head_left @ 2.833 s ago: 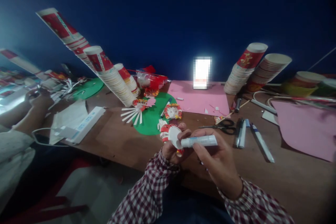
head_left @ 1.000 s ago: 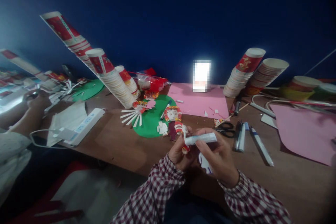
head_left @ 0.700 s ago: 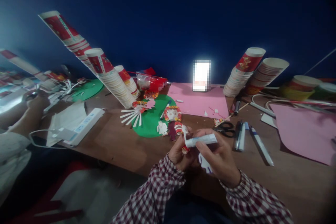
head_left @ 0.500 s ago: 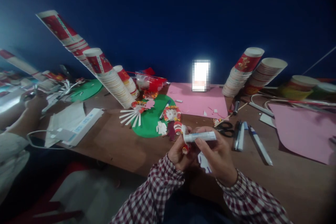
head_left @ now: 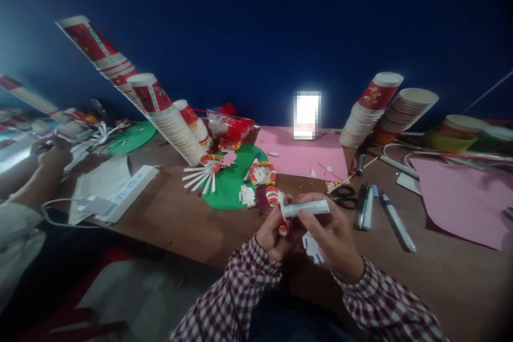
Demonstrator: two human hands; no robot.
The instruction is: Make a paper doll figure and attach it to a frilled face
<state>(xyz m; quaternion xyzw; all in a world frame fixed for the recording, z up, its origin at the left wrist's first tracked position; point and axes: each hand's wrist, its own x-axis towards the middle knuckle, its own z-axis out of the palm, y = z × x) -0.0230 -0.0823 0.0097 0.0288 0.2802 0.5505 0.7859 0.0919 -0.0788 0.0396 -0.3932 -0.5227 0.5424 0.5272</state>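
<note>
My right hand [head_left: 332, 238] grips a white and blue glue stick [head_left: 306, 208], held level with its tip pointing left. The tip meets a small red and white paper-cup cutout [head_left: 283, 219] that my left hand [head_left: 276, 235] pinches from below. A white scrap of paper [head_left: 311, 247] shows under my right palm. Both hands hover over the near edge of the brown table [head_left: 188, 219]. Just beyond them lie finished cup figures [head_left: 262, 173] on a green paper disc [head_left: 230, 181].
Leaning stacks of paper cups stand at the back left [head_left: 160, 112] and back right [head_left: 371, 107]. Pink sheets [head_left: 304, 155] lie behind; scissors [head_left: 344, 197] and markers [head_left: 395, 219] lie to the right. Another person's arm [head_left: 38, 179] works at far left near a white box [head_left: 128, 189].
Since 2.8 s ago the cup cutout has turned edge-on in my left hand and both hands have dropped slightly toward me. Over the last second they have barely moved.
</note>
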